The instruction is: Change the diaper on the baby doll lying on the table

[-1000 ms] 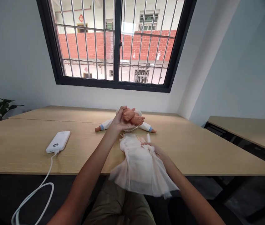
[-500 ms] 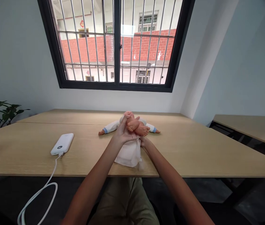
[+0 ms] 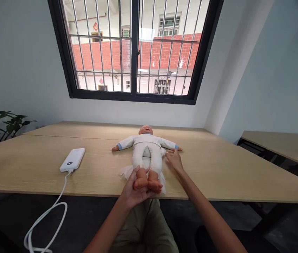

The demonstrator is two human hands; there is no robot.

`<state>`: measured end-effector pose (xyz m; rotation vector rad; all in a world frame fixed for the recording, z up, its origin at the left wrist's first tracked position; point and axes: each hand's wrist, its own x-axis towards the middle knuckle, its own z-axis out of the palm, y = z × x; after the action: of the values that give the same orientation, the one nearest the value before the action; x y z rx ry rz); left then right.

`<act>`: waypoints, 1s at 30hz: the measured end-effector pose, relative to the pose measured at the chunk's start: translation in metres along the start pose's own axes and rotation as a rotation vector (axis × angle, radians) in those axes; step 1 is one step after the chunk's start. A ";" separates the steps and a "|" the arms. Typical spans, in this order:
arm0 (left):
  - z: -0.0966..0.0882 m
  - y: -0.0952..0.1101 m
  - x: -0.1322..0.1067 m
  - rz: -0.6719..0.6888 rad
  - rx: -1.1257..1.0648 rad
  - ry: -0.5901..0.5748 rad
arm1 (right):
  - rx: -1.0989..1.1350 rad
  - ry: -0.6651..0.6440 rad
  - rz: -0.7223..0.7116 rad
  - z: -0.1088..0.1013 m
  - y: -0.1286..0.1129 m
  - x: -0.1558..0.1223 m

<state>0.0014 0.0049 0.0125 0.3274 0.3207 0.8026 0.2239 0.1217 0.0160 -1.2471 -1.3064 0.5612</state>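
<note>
A baby doll point(image 3: 146, 138) in a white outfit with blue cuffs lies on its back, arms spread, head toward the window. My left hand point(image 3: 134, 191) cups its bare feet from below, the thumb against one ankle. Thin white material, looking like a diaper point(image 3: 126, 172), lies spread beneath the legs and shows on both sides. Beside the doll's hip, my right hand point(image 3: 174, 160) has its fingers pinched at the diaper's frilled edge, close to the doll's outstretched hand. What lies under the doll's back is hidden.
A white power bank point(image 3: 73, 159) with a white cable point(image 3: 59, 200) rests on the wooden table point(image 3: 212, 168) at left, the cable hanging over the front edge. A plant point(image 3: 6, 124) stands beyond the left side. Another table point(image 3: 280, 142) is at right, and a barred window point(image 3: 134, 70) faces me.
The doll's legs came down from a raised, folded position and now extend toward me. My left hand moved down with the feet. My right hand went from under the legs to beside the hip.
</note>
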 end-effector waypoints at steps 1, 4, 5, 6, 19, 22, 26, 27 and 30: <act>0.000 0.001 -0.006 -0.024 0.040 0.015 | -0.055 0.056 -0.106 -0.001 -0.007 -0.007; -0.002 0.006 -0.021 -0.012 0.139 0.104 | -0.185 -0.098 -0.512 0.002 -0.034 -0.036; -0.004 0.008 -0.025 0.044 0.183 0.150 | -0.218 -0.238 -0.590 0.004 -0.042 -0.045; -0.005 0.010 -0.028 0.117 0.247 0.193 | -0.259 -0.364 -0.633 0.006 -0.049 -0.054; -0.043 0.065 -0.029 0.672 1.399 0.583 | -0.585 -0.559 -0.601 -0.012 -0.051 -0.057; -0.043 0.069 -0.035 0.643 1.509 0.662 | -0.702 -0.558 -0.599 -0.026 -0.049 -0.052; -0.038 0.071 -0.039 0.553 1.713 0.806 | -0.885 -0.604 -0.689 -0.028 -0.042 -0.051; -0.037 0.071 -0.039 0.552 1.749 0.816 | -0.913 -0.609 -0.704 -0.026 -0.041 -0.052; -0.036 0.073 -0.036 0.650 1.852 0.727 | -0.926 -0.621 -0.699 -0.015 -0.040 -0.061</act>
<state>-0.0832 0.0313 0.0151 1.9532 1.7010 1.0288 0.2098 0.0502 0.0305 -1.2171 -2.5552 -0.2480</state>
